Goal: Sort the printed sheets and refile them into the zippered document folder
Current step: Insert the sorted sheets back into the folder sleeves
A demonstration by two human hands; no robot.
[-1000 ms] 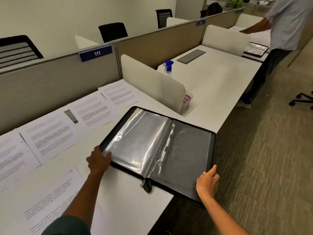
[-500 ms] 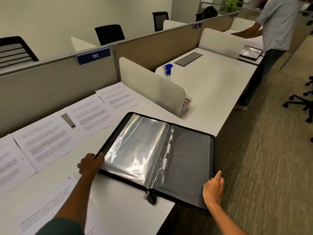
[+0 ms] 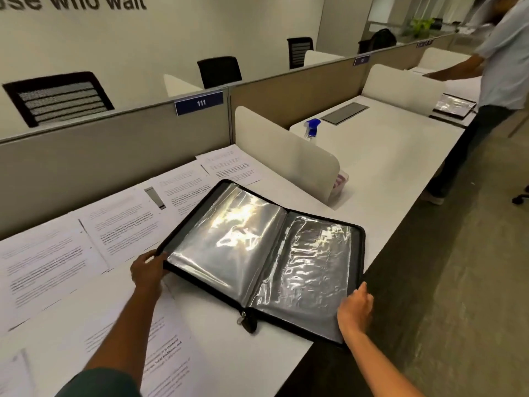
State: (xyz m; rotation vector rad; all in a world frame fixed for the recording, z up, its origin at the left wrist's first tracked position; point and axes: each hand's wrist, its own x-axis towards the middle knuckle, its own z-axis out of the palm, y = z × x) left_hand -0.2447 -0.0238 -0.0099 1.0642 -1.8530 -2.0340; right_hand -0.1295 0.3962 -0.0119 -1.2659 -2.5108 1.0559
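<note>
The open zippered folder (image 3: 266, 259) lies on the white desk (image 3: 395, 167), its right corner past the desk edge; the left hand (image 3: 148, 269) grips its left corner, the right hand (image 3: 355, 310) its right edge. Printed sheets (image 3: 123, 227) lie in a row along the partition (image 3: 100, 156) behind it, one sheet (image 3: 166, 353) under the left forearm, with a white divider (image 3: 286, 156) and spray bottle (image 3: 312, 128) to the right.

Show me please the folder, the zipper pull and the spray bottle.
folder (image 3: 356, 255): head view, black right edge.
zipper pull (image 3: 245, 322): head view, tab at spine's near end.
spray bottle (image 3: 312, 126): head view, blue trigger head.
</note>
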